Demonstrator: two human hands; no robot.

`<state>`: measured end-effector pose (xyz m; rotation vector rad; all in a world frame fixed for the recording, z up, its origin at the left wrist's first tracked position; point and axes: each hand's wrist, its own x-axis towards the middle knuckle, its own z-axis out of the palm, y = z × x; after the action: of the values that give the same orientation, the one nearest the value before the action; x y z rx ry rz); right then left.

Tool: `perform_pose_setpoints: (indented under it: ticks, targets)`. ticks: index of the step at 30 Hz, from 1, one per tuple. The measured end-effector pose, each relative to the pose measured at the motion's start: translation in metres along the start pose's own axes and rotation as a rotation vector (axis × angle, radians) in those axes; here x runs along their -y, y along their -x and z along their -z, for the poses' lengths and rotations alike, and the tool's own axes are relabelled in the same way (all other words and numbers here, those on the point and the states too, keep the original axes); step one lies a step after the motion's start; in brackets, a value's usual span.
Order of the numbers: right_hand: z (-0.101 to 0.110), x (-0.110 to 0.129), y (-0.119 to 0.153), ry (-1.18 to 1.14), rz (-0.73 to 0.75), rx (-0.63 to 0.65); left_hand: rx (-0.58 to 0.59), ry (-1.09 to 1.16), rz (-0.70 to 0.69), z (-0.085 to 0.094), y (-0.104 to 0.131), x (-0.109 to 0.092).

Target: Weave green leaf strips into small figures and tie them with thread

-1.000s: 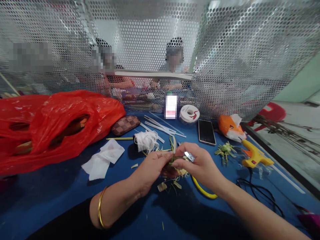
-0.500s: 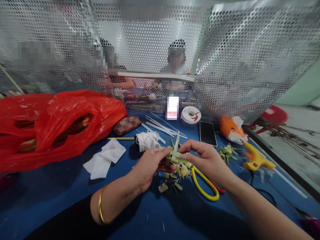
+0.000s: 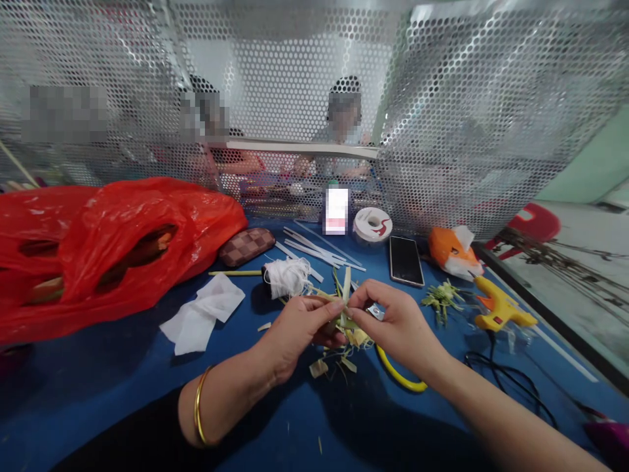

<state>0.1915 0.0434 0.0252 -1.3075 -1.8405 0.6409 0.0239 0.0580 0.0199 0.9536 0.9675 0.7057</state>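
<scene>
One strip (image 3: 346, 286) (pale green) in both hands (image 3: 307, 321) (image 3: 390, 318)

Craft workshop: glue gun (image 3: 502, 308), thread spool (image 3: 289, 278) and plant scraps (image 3: 361, 337) on a blue desk (image 3: 122, 400).

Red plastic bag (image 3: 196, 210), black phone (image 3: 406, 260)

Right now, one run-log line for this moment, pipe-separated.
left hand: pinching green leaf strips | right hand: fingers on same strips | near: white thread spool, yellow-handled tool | right side: yellow glue gun
</scene>
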Motion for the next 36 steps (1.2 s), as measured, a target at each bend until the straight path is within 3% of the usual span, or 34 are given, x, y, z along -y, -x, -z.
perform_pose_setpoints:
  ticks: [8, 14, 18, 20, 22, 24, 26, 29, 36]
  targets:
    - [-0.003, -0.006, -0.004, -0.107, -0.054, 0.028, 0.035, 0.025, 0.064, 0.004, -0.003, 0.002]
    - [0.006, -0.007, -0.004, -0.010, 0.107, 0.067, 0.027, 0.035, 0.077, 0.006, -0.005, 0.004]
    - [0.015, -0.005, -0.004, 0.129, 0.229, -0.134, 0.043, -0.086, 0.094, 0.000, 0.000, 0.003]
    - [0.019, -0.004, -0.005, 0.166, 0.226, -0.158, 0.108, -0.170, 0.113, -0.003, 0.003, 0.004]
    - [0.022, -0.004, -0.006, 0.061, 0.133, 0.046, 0.212, -0.230, 0.144, -0.006, 0.007, 0.005]
    - [0.023, -0.005, -0.007, -0.209, -0.048, 0.354, 0.318, -0.259, 0.186, -0.008, 0.010, 0.007]
    - [0.021, -0.006, -0.007, -0.492, -0.243, 0.545, 0.393, -0.263, 0.229, -0.008, 0.012, 0.009]
    - [0.017, -0.006, -0.006, -0.674, -0.389, 0.569, 0.446, -0.231, 0.263, -0.008, 0.012, 0.013]
    - [0.006, -0.006, -0.004, -0.665, -0.390, 0.586, 0.422, -0.236, 0.272, -0.011, 0.011, 0.014]
